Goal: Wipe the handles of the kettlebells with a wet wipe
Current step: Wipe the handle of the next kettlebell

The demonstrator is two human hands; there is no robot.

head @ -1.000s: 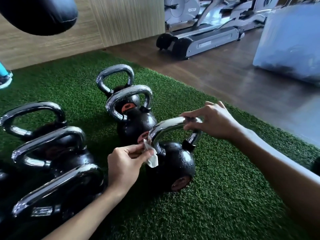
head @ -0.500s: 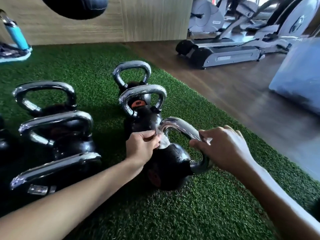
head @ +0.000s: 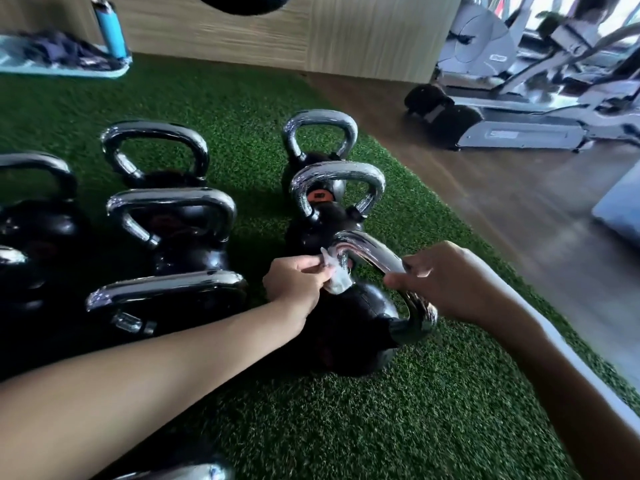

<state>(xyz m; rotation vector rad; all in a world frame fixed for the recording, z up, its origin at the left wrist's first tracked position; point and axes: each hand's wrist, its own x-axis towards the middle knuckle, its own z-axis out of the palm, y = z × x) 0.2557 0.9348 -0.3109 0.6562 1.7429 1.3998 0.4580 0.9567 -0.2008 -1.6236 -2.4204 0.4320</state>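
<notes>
A black kettlebell (head: 349,323) with a chrome handle (head: 367,251) stands on the green turf just in front of me. My left hand (head: 294,282) pinches a white wet wipe (head: 337,277) against the left end of that handle, where it meets the ball. My right hand (head: 446,278) grips the same handle at its top right bend. Behind it stand two more kettlebells (head: 332,209) in a row. Several larger kettlebells (head: 173,223) with chrome handles stand to the left.
The green turf (head: 346,427) ends at a wooden floor (head: 519,209) on the right. Grey exercise machines (head: 526,129) stand at the back right, a wooden wall panel (head: 346,32) behind. A blue bottle (head: 110,27) and mat lie at the far left.
The view has swung up and left. My right hand has slid along the handle toward its right bend and turned the kettlebell. The left hand keeps the wipe on the handle's left end.
</notes>
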